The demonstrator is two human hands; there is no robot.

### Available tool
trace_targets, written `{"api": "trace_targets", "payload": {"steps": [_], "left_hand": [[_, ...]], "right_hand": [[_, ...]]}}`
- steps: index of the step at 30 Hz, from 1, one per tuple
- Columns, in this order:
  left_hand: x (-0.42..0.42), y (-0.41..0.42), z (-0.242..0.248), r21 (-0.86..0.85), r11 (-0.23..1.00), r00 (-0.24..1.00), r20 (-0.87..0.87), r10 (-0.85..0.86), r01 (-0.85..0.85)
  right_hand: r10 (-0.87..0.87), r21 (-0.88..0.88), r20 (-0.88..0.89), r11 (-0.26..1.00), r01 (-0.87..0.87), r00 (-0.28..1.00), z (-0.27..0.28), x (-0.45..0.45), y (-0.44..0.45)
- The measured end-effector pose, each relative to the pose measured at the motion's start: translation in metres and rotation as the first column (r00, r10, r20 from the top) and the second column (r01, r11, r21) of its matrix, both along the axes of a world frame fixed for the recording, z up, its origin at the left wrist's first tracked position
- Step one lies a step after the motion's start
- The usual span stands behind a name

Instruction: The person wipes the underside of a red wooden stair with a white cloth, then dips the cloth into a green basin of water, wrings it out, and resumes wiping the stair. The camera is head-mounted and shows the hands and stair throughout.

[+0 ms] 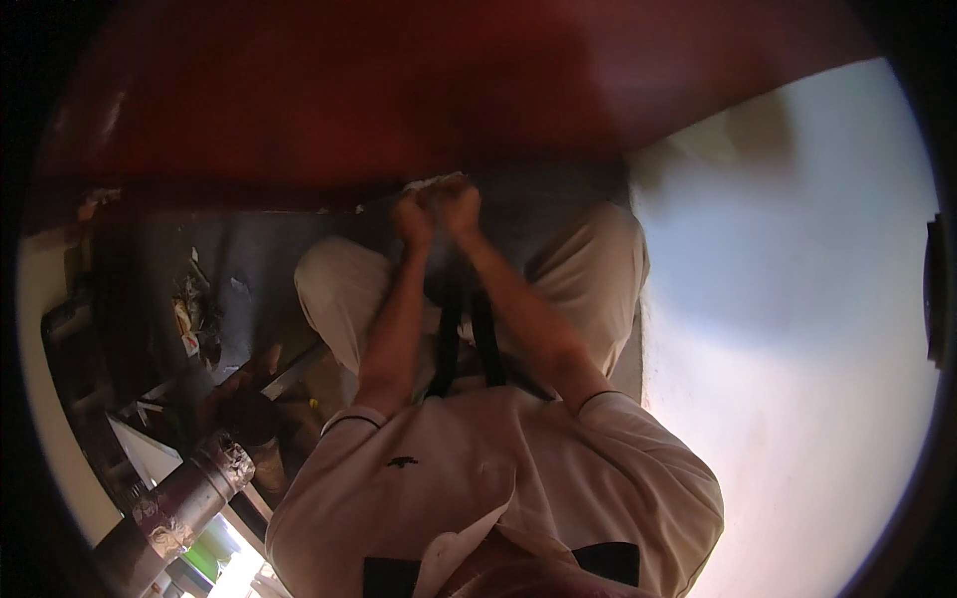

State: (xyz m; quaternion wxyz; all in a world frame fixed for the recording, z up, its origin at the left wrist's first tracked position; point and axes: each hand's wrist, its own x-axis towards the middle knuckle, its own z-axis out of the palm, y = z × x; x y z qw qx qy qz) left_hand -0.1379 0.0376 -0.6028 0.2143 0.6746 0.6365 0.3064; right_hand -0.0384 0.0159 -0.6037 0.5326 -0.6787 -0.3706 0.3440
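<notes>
My left hand (413, 222) and my right hand (458, 209) are close together under the lower edge of a large dark red panel (359, 112). Both are curled into loose fists, knuckles near the edge. A pale, rough strip (435, 181) shows along the edge just beyond my fingers; whether either hand grips it is hidden by shadow and blur. Both forearms reach forward between my bent knees, in light trousers (591, 276). Small pale flecks mark the panel's edge to the left of my hands.
A white wall (785, 389) rises close on my right. At lower left slants a metal duct pipe (194, 486) with crumpled foil at its joints. Scraps and debris (193, 314) lie in the dark area to my left.
</notes>
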Motion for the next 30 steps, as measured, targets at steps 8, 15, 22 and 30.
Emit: {"api": "trace_targets", "payload": {"steps": [8,15,22,30], "left_hand": [[0.11,-0.008,0.022,-0.095,0.978,0.982,0.05,-0.181,0.185],[0.173,-0.003,0.047,0.069,0.913,0.902,0.141,-0.408,0.402],[0.233,-0.008,0.07,0.025,0.889,0.874,0.177,-0.453,0.456],[0.293,-0.012,0.099,0.068,0.905,0.895,0.137,-0.425,0.42]], "right_hand": [[-0.197,-0.061,0.102,0.977,0.203,0.975,0.002,0.112,-0.012],[-0.203,-0.037,0.1,0.978,0.207,0.974,0.033,0.19,-0.016],[-0.296,0.081,0.178,0.955,0.286,0.938,0.066,0.246,-0.033],[-0.404,0.264,0.202,0.9,0.348,0.892,0.084,0.293,-0.041]]}}
